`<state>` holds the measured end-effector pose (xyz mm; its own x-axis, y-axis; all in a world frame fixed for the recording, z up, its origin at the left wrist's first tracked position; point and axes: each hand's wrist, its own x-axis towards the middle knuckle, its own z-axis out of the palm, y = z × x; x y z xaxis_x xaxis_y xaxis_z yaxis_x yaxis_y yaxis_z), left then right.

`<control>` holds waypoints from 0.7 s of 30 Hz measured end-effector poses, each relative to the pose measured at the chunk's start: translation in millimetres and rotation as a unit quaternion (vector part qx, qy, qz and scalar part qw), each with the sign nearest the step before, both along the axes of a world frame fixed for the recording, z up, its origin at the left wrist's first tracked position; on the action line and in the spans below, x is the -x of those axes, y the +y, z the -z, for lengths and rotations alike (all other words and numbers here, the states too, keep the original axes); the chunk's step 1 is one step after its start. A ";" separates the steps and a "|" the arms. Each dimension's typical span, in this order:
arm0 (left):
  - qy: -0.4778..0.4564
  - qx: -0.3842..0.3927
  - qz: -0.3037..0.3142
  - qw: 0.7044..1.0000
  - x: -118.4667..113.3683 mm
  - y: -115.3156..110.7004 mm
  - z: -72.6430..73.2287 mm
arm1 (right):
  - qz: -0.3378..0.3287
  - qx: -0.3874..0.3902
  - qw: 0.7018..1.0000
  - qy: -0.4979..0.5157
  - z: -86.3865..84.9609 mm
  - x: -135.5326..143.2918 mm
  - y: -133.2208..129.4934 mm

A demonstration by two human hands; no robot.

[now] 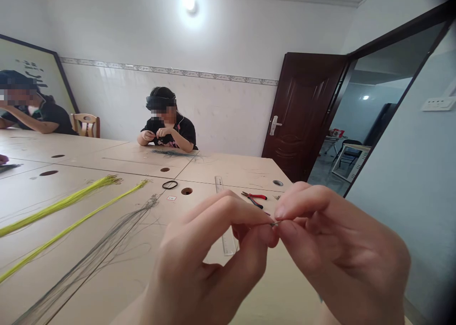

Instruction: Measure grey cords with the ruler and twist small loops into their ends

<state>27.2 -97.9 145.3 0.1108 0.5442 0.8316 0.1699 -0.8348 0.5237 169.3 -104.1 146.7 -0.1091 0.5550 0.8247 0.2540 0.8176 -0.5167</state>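
Close to the camera, my left hand (pixel 217 253) and my right hand (pixel 342 249) meet at their fingertips. Between them is a tiny, thin greyish piece (pixel 275 224), pinched by thumb and forefinger on both sides; its exact shape is too small to tell. Behind my left hand a clear ruler (pixel 228 242) lies on the table (pixel 142 268), partly covered by the fingers. Pliers with red and black handles (pixel 255 196) rest just beyond the fingertips.
Yellow strand bundles (pixel 67 203) and a grey strand bundle (pixel 117 227) stretch across the left. A black ring (pixel 170 185) lies near a table hole (pixel 186 191). One person (pixel 169 130) sits opposite, another (pixel 42 113) at far left. A door (pixel 302 111) stands behind.
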 end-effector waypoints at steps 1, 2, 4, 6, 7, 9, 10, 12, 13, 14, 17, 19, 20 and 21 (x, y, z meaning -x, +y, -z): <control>-0.002 0.004 0.006 1.000 0.1 -0.8 -0.3 | 0.007 0.003 1.000 -0.001 -0.5 0.5 -0.1; -0.006 0.012 0.013 1.000 0.2 -1.5 -0.6 | 0.012 0.002 1.000 -0.005 -1.2 0.9 0.0; -0.015 0.029 0.029 0.999 0.6 -2.9 -1.5 | 0.023 -0.007 1.000 -0.013 -2.7 1.5 0.2; -0.017 0.049 0.043 0.998 1.6 -4.1 -2.4 | 0.032 -0.019 0.999 -0.020 -3.6 2.0 -0.2; -0.016 0.054 0.051 0.997 2.3 -4.6 -2.8 | 0.040 -0.023 0.999 -0.019 -3.8 2.2 -0.8; -0.016 0.068 0.062 0.996 3.5 -5.0 -3.5 | 0.064 -0.024 0.998 -0.012 -3.6 2.6 -2.6; -0.018 0.072 0.068 0.995 4.0 -4.9 -3.9 | 0.075 -0.024 0.997 -0.012 -3.4 2.6 -3.7; -0.020 0.076 0.083 0.993 4.3 -4.0 -4.6 | 0.090 -0.027 0.995 -0.017 -3.3 2.5 -5.3; -0.018 0.076 0.089 0.993 4.1 -3.3 -4.9 | 0.094 -0.029 0.995 -0.019 -3.2 2.2 -5.8; -0.016 0.072 0.097 0.993 3.9 -2.6 -5.2 | 0.093 -0.031 0.995 -0.024 -3.2 1.9 -6.0; -0.013 0.062 0.110 0.992 3.0 -1.1 -5.7 | 0.095 -0.032 0.995 -0.018 -2.2 1.6 -5.3; -0.018 0.060 0.107 0.992 2.8 -0.7 -5.8 | 0.100 -0.031 0.994 -0.017 -0.7 2.2 -4.2; -0.020 0.059 0.107 0.992 2.9 -0.6 -5.8 | 0.109 -0.036 0.993 -0.010 0.2 2.7 -3.7; -0.022 0.060 0.103 0.993 3.0 -0.6 -5.9 | 0.115 -0.038 0.993 -0.006 1.1 3.2 -3.2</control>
